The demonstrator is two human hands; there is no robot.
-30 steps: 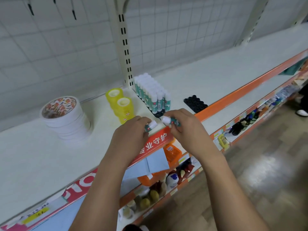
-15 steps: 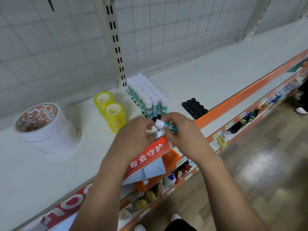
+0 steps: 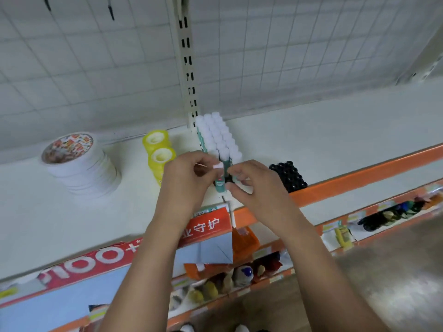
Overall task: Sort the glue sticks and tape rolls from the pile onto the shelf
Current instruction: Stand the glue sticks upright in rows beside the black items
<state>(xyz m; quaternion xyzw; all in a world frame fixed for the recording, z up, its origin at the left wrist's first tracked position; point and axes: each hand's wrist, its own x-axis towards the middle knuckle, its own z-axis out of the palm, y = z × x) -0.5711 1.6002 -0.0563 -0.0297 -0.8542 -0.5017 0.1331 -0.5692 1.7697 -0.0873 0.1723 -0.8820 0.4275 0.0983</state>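
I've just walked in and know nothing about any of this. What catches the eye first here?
In the middle of the picture, the left hand and right hand meet, pinching a teal glue stick above the white shelf. Just behind them stands a tight block of white-capped glue sticks. To its left are two yellow tape rolls and a tall stack of white tape rolls.
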